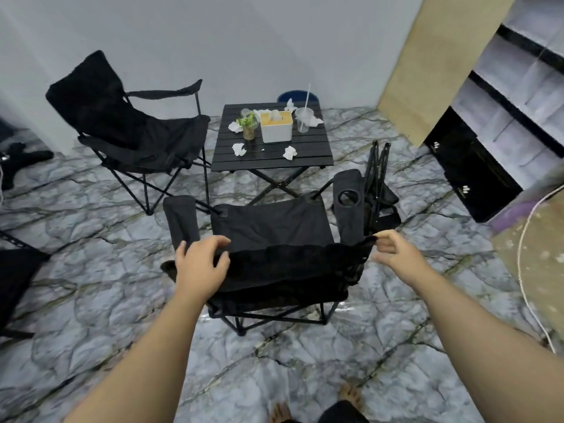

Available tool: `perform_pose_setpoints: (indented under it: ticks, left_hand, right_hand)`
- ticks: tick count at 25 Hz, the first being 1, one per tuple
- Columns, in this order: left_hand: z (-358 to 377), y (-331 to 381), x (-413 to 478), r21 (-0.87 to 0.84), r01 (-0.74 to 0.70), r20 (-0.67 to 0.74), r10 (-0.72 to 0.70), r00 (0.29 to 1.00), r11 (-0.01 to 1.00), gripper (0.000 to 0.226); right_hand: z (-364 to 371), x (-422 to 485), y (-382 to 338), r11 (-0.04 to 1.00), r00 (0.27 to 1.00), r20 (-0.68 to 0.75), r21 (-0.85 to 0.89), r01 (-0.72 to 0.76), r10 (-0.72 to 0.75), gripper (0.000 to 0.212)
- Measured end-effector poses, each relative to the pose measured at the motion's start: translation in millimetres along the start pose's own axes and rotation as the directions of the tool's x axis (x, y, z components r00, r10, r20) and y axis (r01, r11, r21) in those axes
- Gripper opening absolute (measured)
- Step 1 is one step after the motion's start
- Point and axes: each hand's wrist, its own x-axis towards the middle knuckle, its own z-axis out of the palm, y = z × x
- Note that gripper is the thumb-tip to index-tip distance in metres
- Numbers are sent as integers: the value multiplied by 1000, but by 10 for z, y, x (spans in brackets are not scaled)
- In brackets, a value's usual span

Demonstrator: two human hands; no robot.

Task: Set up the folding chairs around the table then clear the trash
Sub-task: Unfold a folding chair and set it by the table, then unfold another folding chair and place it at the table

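An unfolded black folding chair [268,230] stands just in front of me, facing the black slatted table [274,161]. My left hand [203,262] grips the left top corner of its backrest. My right hand [393,250] pinches the right top corner. A second open black chair [128,129] stands left of the table. A folded chair [378,184] lies on the floor right of the table. On the table lie several crumpled tissues [289,152], a plastic cup with a straw [303,119], a white tissue box [276,126] and a small plant in a jar [248,126].
A blue round object [293,95] shows behind the table. Black-edged shelves [503,111] and a tan board [436,65] stand at the right. A white cord [523,254] runs along the right floor. Part of another black chair [15,279] is at the left edge.
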Motion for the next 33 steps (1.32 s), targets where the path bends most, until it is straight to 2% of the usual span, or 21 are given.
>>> perform_pose_setpoints:
  ticks: [3,7,11,14,17,21,26,33]
  left_hand:
    - [330,765,188,-113,-127,156,143,977,986,24]
    - [986,1940,281,-72,-273,318,282,905,959,30]
    - [1646,3010,214,-44,-431,384,414,825,901,39]
    - [2178,3858,188,-70,-495,453,469,758,866,45]
    - [2627,4614,190,-103,-500,499,479,722,860,48]
    - [3026,5230,360,-82,-471,536,437,722,878,51]
    - [3451,5641,955,24,-407,586,317,746,913,57]
    - [4133,6360,2423,67,-368,586,262,767,927,56]
  right_hand:
    - [-171,-175,32,998,996,-89,-68,-13,7,38]
    - [-652,-320,299,945,987,-152,-310,-101,56,47]
    - [-1394,-362,775,868,961,-216,-428,-252,173,53]
    - [-2142,-264,1139,829,950,-234,-473,-298,208,56]
    - [-2953,-86,1426,793,944,-223,-515,-326,243,62]
    - [-3775,254,1637,800,947,-225,-512,-314,228,64]
    - [-4255,1063,1770,761,969,-141,-600,-247,203,67]
    - [-4935,2948,1543,754,976,-51,-628,-195,211,69]
